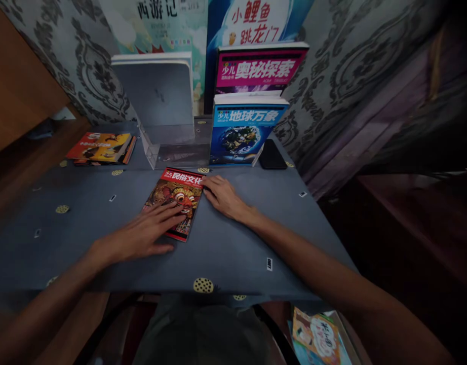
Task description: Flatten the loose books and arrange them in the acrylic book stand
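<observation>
A red-and-black book [185,195] with a colourful mask on its cover lies on the table, slightly turned. Across its lower left part my left hand [152,230] is laid flat, fingers spread over the cover and the thumb off to the side. My right hand [225,196] is at the book's upper right edge, its fingertips touching the corner and its fingers bent a little without wrapping round it. Behind the book stands a clear acrylic book stand [176,154]. Its right side bears a blue book [241,137] with a globe on the cover.
A magenta book [256,71] stands behind the blue one, and a pale book [161,94] leans at the stand's left. Several thin books [104,147] are stacked at far left. A black phone-like object [271,154] lies right of the stand. Below the table are more books [320,334].
</observation>
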